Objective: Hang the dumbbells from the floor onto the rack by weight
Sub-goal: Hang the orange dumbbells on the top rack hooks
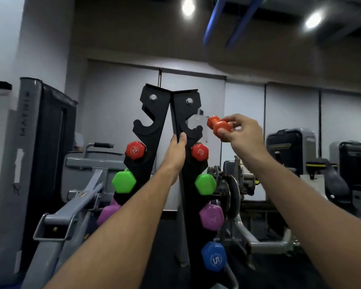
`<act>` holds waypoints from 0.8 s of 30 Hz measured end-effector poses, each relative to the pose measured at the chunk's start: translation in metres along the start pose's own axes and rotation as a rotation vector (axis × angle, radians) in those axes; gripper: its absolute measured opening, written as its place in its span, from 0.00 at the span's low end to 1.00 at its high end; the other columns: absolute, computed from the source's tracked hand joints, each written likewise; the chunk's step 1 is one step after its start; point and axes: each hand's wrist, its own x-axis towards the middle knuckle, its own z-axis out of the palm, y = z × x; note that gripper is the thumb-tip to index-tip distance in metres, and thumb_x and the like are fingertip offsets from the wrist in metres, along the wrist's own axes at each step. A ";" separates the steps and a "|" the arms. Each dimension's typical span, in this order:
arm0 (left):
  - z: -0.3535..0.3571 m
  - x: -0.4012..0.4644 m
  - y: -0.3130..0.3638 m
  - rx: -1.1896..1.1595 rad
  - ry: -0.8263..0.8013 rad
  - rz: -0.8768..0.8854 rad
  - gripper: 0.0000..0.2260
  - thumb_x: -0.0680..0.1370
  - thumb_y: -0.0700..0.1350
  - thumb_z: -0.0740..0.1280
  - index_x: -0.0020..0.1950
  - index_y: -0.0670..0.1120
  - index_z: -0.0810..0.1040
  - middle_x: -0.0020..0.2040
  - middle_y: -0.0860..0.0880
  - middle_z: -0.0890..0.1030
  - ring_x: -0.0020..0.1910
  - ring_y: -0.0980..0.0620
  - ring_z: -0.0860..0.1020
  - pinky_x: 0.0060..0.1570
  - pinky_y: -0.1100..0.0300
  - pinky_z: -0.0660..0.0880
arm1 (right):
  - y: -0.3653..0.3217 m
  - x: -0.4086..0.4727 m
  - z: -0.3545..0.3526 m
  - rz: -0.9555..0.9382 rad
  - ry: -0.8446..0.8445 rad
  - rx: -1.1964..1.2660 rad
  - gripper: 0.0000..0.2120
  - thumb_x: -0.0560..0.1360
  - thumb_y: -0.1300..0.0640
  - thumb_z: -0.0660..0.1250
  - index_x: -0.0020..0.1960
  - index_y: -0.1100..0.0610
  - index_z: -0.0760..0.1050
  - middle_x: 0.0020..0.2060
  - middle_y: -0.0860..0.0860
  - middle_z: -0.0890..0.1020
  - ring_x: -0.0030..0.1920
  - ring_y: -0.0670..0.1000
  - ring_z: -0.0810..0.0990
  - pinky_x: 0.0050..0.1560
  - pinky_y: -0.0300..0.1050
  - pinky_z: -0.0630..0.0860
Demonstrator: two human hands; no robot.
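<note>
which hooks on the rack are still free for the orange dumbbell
Both top hooks are bare: the left top hook above the red 2 dumbbell, and the right top hook above the red 3 dumbbell, nearest the orange dumbbell in the right hand. Every lower visible hook is filled. The left hand grips the rack.

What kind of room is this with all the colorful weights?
Most likely a gym. A black dumbbell rack holds colored dumbbells such as the green dumbbell, and grey weight machines stand behind it.
</note>
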 end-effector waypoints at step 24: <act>0.001 0.036 -0.022 -0.073 -0.042 0.020 0.43 0.66 0.76 0.53 0.79 0.60 0.62 0.76 0.53 0.72 0.74 0.49 0.71 0.74 0.43 0.66 | 0.030 0.072 0.083 0.044 -0.086 0.068 0.12 0.75 0.62 0.75 0.58 0.56 0.83 0.47 0.52 0.83 0.51 0.52 0.82 0.45 0.36 0.74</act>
